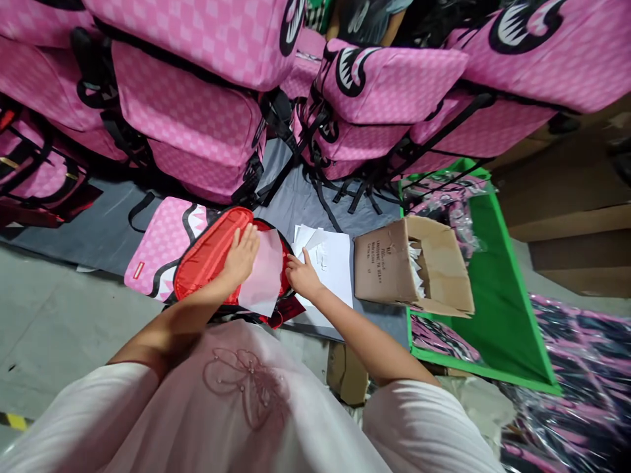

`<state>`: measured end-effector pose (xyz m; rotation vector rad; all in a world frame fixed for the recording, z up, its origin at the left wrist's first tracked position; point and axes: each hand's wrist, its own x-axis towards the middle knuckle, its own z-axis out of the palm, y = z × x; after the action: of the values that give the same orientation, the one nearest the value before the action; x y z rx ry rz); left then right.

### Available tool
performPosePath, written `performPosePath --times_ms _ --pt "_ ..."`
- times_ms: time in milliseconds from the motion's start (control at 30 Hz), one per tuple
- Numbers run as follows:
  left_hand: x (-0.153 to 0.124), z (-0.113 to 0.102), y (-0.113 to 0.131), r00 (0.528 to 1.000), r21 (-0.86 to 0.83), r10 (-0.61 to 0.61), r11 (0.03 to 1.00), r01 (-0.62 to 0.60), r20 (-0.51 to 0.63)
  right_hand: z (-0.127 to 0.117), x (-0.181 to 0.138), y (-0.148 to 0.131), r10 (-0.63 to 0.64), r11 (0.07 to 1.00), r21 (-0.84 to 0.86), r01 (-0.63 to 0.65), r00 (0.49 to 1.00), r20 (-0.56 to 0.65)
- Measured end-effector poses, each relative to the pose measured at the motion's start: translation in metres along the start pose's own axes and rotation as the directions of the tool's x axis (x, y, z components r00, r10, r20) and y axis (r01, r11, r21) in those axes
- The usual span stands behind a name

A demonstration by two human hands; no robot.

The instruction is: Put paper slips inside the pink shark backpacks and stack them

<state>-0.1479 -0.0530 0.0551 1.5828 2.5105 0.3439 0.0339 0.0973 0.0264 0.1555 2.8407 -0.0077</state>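
Observation:
A small pink checked bag [152,244] with a shark-mouth print lies on the table, its red-lined compartment [204,263] unzipped and spread. My left hand [242,253] rests flat, fingers stretched, on the red lining and the edge of a pale translucent sheet [263,272] lying in the bag. At the bag's right rim is my right hand [303,274], its fingers apart; whether it pinches the rim is unclear. Just beyond that hand lies a stack of white papers [335,269] with small slips on top.
Pink backpacks [192,125] with black straps are piled along the back. To the right stand a cardboard box [384,263] holding white paper pieces and a green bin [513,289] with plastic-wrapped items. Wrapped goods [582,368] lie lower right. Part of another person [367,23] shows at the top.

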Motion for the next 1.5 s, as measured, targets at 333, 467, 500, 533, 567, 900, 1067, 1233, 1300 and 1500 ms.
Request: performPosePath --times_ms 333,467,500,533,567,900,1067,1233,1300,1500 --pt "0.027 0.026 0.003 0.983 0.019 -0.171 0.985 0.173 -0.070 -0.003 0.034 -0.012 -0.235 0.968 -0.056 0.246 0.959 0.156" --pt "0.012 0.028 -0.005 0.998 0.060 0.044 0.997 -0.047 0.045 0.002 0.047 -0.017 -0.239 0.966 -0.033 0.256 0.936 0.260" --pt "0.009 0.029 -0.012 0.997 0.071 0.043 0.996 -0.048 0.060 0.005 0.050 -0.017 -0.230 0.969 -0.028 0.247 0.932 0.280" --pt "0.007 0.030 -0.019 0.997 0.083 0.033 0.996 -0.038 0.064 0.007 0.053 -0.017 -0.231 0.969 -0.018 0.246 0.929 0.289" --pt "0.006 0.031 -0.025 0.997 0.091 0.030 0.995 -0.036 0.070 0.010 0.056 -0.016 -0.242 0.967 -0.002 0.254 0.927 0.287" --pt "0.001 0.083 -0.012 0.913 -0.037 0.195 0.980 -0.195 0.357 -0.006 0.008 0.020 -0.246 0.969 0.032 0.246 0.969 -0.021" --pt "0.000 0.101 0.004 0.910 -0.076 0.167 0.986 -0.150 0.378 0.012 -0.018 0.026 -0.208 0.970 0.108 0.218 0.973 -0.099" --pt "0.004 0.122 0.023 0.899 -0.072 0.158 0.987 -0.141 0.407 0.019 -0.017 0.023 -0.165 0.970 0.157 0.184 0.978 -0.123" --pt "0.006 0.129 0.028 0.901 -0.064 0.142 0.990 -0.126 0.410 0.019 -0.019 0.023 -0.160 0.969 0.168 0.180 0.979 -0.128" --pt "0.009 0.128 0.027 0.893 -0.105 0.176 0.984 -0.146 0.413 0.022 -0.023 0.026 -0.128 0.968 0.193 0.159 0.978 -0.164"
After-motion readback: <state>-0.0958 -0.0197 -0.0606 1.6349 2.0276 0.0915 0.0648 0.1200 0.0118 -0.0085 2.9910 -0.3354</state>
